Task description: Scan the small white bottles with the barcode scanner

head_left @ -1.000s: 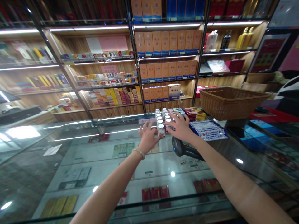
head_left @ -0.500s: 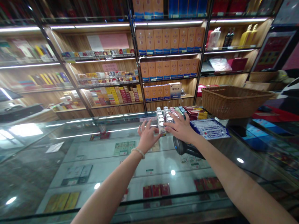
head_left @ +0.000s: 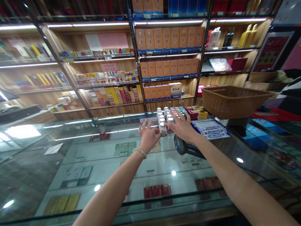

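Rows of small white-capped bottles (head_left: 162, 129) stand upright on the glass counter (head_left: 138, 171). My left hand (head_left: 148, 137), wearing a beaded bracelet (head_left: 140, 153), is at the left side of the front bottle. Its thumb and forefinger tips come up close to that bottle or touch it; the other fingers are spread. On the right, my right hand (head_left: 183, 128) reaches over the rows with fingers apart, its thumb side beside the front bottles. Its palm hides some of them. Whether either hand bears on a bottle is hard to tell.
A black handheld scanner (head_left: 182, 147) lies below my right hand. Stacked red and yellow packets (head_left: 197, 113), blue-and-white sachets (head_left: 210, 128) and a wicker basket (head_left: 232, 102) stand to the right. Lit shelves with orange boxes (head_left: 166, 40) line the back wall.
The view has shifted very slightly. Both hands stay at the front bottles with almost the same finger positions.
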`<state>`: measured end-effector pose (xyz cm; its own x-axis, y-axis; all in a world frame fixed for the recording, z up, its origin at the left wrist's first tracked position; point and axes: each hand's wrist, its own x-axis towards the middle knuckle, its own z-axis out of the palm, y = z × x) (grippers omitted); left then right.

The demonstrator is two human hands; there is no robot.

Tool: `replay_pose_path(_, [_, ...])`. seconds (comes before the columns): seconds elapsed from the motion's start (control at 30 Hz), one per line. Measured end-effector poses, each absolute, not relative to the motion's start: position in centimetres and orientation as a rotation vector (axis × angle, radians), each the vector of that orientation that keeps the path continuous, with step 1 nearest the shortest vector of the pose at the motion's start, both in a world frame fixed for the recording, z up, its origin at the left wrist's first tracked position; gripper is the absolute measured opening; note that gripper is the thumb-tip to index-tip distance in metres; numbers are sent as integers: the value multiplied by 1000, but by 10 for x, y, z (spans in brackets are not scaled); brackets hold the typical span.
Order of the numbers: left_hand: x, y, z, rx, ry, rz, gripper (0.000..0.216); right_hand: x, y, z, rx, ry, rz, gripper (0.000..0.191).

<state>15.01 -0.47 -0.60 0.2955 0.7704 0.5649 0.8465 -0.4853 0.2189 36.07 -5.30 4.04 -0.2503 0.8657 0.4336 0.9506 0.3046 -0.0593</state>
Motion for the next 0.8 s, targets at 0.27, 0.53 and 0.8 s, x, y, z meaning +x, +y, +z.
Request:
replay_pose_path(0.27, [152, -5, -4, -2429, -1531, -945, 14, 360, -51, 40, -1637, -2201, -265, 56])
replay_pose_path(0.53, [153, -2, -7, -2423, -1533, -951, 13, 361, -51, 39, -1644, -2184, -273, 53])
replay_pose_path(0.8, [157, -3, -2, -2430, -1563, -954, 12, 362, -49, 38, -1663, -2180, -277, 51])
